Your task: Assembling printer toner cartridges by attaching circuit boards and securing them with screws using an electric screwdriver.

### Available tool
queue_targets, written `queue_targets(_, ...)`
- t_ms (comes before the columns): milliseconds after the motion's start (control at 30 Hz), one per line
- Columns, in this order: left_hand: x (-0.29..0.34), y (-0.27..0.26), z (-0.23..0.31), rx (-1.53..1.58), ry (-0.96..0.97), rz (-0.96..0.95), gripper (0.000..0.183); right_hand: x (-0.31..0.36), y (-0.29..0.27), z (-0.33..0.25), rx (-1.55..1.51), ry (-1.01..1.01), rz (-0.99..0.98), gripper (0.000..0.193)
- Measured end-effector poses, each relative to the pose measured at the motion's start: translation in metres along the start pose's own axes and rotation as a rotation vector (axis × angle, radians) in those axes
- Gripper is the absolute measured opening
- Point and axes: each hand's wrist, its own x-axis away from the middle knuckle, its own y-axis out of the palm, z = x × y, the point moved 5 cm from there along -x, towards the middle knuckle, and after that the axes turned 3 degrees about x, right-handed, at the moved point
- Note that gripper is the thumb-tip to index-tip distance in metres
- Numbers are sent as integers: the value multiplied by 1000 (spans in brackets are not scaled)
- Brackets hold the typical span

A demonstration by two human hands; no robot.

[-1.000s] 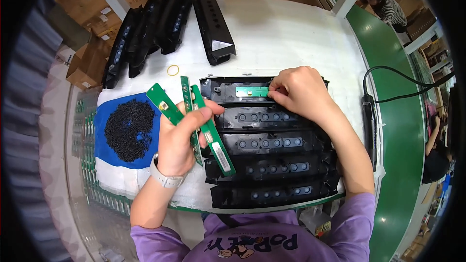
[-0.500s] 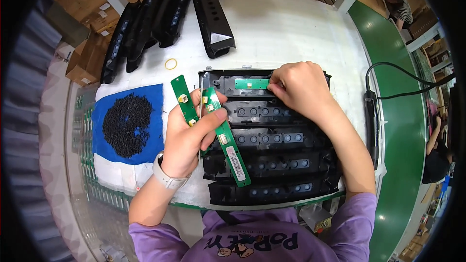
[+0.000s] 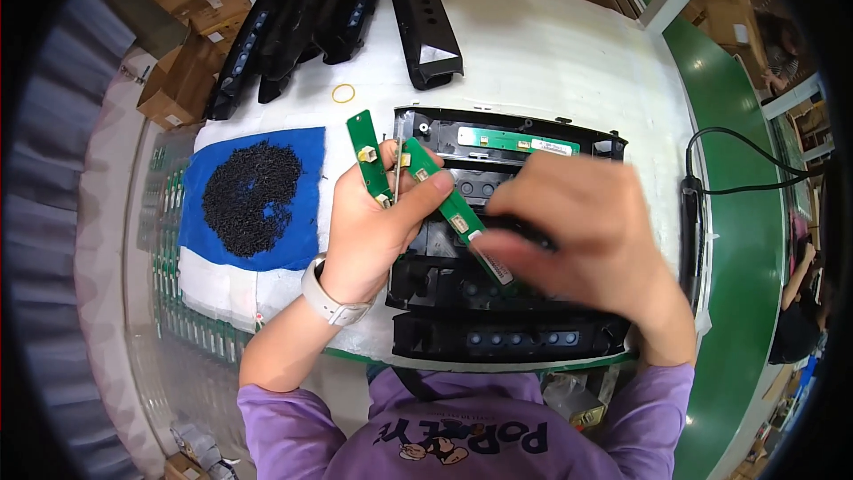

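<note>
My left hand (image 3: pixel 378 218) is closed on several narrow green circuit boards (image 3: pixel 462 224) with white connectors, fanned out between thumb and fingers. One of them, a shorter-looking board (image 3: pixel 362 138), points up and away. My right hand (image 3: pixel 577 227) is smeared by motion over the row of black plastic housings (image 3: pixel 515 338), close to the lower end of the held boards; its fingers cannot be read. In the farthest black housing (image 3: pixel 435 133) lies another green circuit board (image 3: pixel 506 140) with a white label at its right end. The middle housings are partly hidden by my hands.
On the left, a blue cloth (image 3: pixel 298 244) bears a heap of small black screws or pins (image 3: pixel 253 196). More black housings (image 3: pixel 338 18) stand at the back, near a yellow rubber band (image 3: pixel 343 93). A corded black tool (image 3: pixel 689 213) lies at right beside a green surface (image 3: pixel 733 284).
My right hand has let go of the board in the farthest housing and moved back toward me. The left hand still grips its boards. The whole view has shifted slightly.
</note>
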Motion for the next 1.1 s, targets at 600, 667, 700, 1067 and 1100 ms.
queue_targets(600,-4,-4,13,-118,112,-51,32,17,-15,42,46,247,125,6)
queue_targets(667,-11,-17,7,84,75,-32,33,22,-14,54,33,324,61,5)
queue_targets(700,-14,-19,6,135,41,-24,34,25,-8,57,-14,343,-11,4)
queue_targets(1067,-16,-23,6,315,86,-68,35,33,33,69,122,334,-266,6)
queue_targets(1100,-16,-23,4,335,72,-64,34,33,33,69,122,335,-268,6)
